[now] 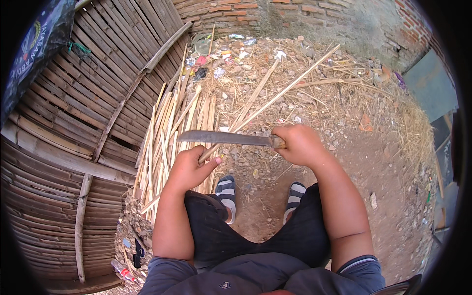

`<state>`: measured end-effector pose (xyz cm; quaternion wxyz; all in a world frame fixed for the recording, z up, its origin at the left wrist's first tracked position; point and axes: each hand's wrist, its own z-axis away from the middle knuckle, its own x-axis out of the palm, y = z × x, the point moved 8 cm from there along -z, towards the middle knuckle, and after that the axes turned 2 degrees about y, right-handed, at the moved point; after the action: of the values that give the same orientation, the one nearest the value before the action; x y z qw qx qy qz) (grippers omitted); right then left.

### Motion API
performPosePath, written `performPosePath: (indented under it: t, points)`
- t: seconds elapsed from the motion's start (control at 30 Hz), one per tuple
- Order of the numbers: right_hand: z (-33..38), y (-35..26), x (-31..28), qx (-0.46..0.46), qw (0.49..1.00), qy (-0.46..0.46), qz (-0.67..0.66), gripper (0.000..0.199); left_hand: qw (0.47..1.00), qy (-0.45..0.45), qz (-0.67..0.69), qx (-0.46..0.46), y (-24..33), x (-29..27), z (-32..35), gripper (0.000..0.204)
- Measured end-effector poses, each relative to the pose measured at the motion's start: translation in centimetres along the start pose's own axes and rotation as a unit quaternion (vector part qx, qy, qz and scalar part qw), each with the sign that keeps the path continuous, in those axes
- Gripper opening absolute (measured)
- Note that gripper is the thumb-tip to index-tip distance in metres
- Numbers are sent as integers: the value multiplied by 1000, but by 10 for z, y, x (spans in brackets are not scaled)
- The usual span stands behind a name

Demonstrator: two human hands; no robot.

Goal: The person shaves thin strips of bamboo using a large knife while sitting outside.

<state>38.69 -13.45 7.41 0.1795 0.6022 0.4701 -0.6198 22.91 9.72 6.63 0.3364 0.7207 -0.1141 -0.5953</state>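
Note:
My right hand (301,145) is wrapped round the wooden handle of a machete (223,137). Its dark, worn blade points left and lies across a long bamboo strip (285,91); whether the two touch I cannot tell. The strip's near end sits in my left hand (191,168), fingers curled about it and thumb pointing right. From there it slants away to the far right, over the littered ground. Just beyond and left of my left hand lies a pile of split bamboo strips (164,128).
A bamboo slat wall (98,88) rises on the left, with a dark plastic sheet (37,46) hanging on it. A brick wall (314,22) closes the far side. Dry straw, stones and litter cover the ground (314,105). A grey panel (427,86) leans at right.

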Motion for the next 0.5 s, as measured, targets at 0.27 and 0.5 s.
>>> performPosePath:
  t: [0.27, 0.5]
  points:
    - [9, 90, -32, 170, 968, 157, -103, 36, 1000, 11, -18, -9, 6, -16, 13, 38]
    - [7, 59, -28, 131, 977, 133, -107, 38, 999, 6, -14, -33, 19, -31, 29, 39]
